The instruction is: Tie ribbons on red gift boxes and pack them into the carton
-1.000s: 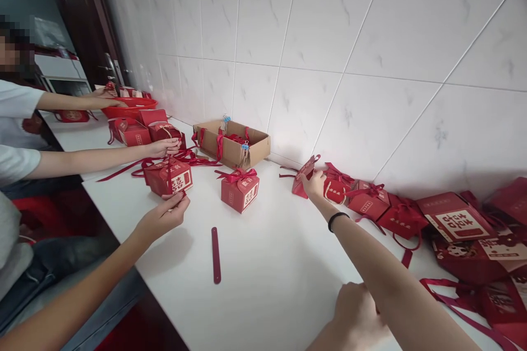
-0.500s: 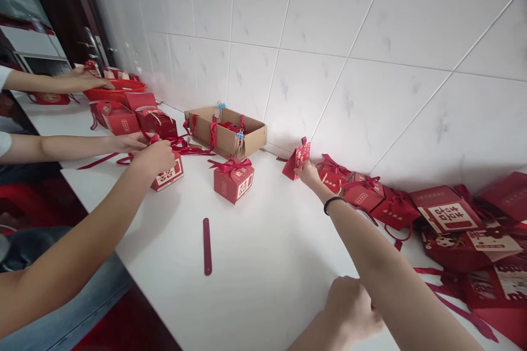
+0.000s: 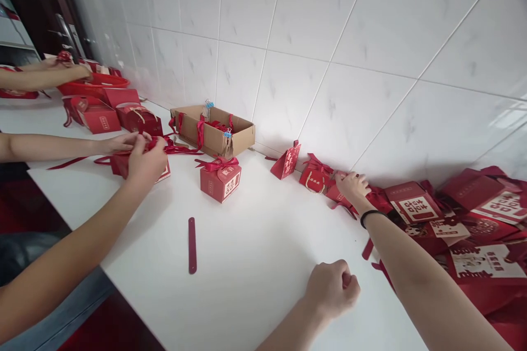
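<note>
My left hand (image 3: 332, 288) is closed in a fist above the white table (image 3: 255, 263); whatever is inside it is hidden. My right hand (image 3: 353, 189), with a black band on its wrist, reaches over a row of red gift boxes by the wall. Its fingers are spread at a red ribboned box (image 3: 335, 193), partly covering it; I cannot tell if they touch it. Left of that hand stand a red box with a rope handle (image 3: 313, 180) and a red triangular box (image 3: 285, 162). Further left is a red box with a ribbon bow (image 3: 220, 180).
Red boxes (image 3: 415, 205) are heaped on the right. A dark red strip (image 3: 192, 245) lies on the table. Against the wall stands a cardboard box (image 3: 241, 140) with ribbons. On the left, a co-worker's hands (image 3: 146, 159) work on a red box; other hands reach into a red basin (image 3: 99, 85).
My right hand has left the triangular box, which now stands by the wall, and moved right to the ribboned boxes. My left fist shows more fully. The view has turned right.
</note>
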The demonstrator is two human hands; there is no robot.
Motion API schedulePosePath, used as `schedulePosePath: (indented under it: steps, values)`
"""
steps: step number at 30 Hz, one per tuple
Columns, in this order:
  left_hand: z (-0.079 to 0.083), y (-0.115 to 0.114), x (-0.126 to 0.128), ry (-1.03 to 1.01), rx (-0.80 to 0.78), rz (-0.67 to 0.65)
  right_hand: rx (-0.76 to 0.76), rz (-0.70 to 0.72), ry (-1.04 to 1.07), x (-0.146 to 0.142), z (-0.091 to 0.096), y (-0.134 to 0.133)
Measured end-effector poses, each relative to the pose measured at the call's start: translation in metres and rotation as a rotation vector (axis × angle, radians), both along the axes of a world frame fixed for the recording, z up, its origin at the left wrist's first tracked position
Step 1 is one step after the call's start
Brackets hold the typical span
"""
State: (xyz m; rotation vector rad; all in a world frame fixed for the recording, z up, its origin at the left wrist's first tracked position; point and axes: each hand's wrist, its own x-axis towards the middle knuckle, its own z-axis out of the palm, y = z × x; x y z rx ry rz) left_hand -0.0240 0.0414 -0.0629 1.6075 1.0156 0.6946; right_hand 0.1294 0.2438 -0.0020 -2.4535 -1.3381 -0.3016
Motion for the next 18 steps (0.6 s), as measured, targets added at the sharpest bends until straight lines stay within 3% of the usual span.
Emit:
schedulePosePath:
  steps: [4, 10, 14, 18]
  values:
    - [-0.002, 0.002, 0.0, -0.043, -0.016, 0.051, -0.113, 0.008, 0.017, 0.0, -0.01, -0.006]
    - [-0.01, 0.009, 0.001, -0.12, -0.008, 0.106, -0.181, 0.166, 0.02, -0.009, -0.01, -0.025]
    - [-0.014, 0.022, -0.008, -0.138, 0.107, 0.194, -0.174, 0.28, 0.021, -0.013, -0.008, -0.063]
    - [-0.013, 0.036, -0.022, -0.169, 0.162, 0.345, -0.127, 0.436, -0.002, -0.025, -0.01, -0.118]
